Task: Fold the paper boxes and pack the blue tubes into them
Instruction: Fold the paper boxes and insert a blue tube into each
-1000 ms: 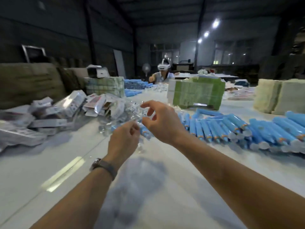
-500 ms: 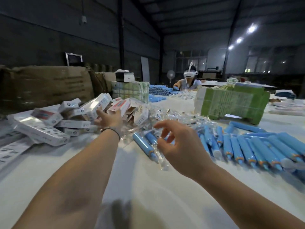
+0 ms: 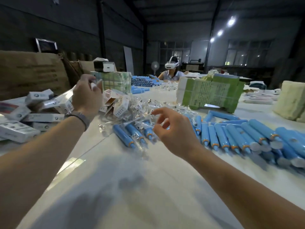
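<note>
A single head-worn view is given, aimed forward and down along the white table (image 3: pixel 148 187), close above its near edge.

Nothing readable here. Dark print runs across the green bundle (image 3: pixel 209 95) beyond the right hand (image 3: pixel 175 129), too blurred to make out. The white paper boxes (image 3: pixel 41 116) beside the left hand (image 3: pixel 85 96) carry small round logos and fine print, equally illegible.

On the table (image 3: pixel 148 187), the folded boxes (image 3: pixel 41 111) lie piled at left, the tubes (image 3: pixel 231 134) in rows at right, wrapped tubes (image 3: pixel 132 134) between them, and a bundled stack (image 3: pixel 209 93) behind.
</note>
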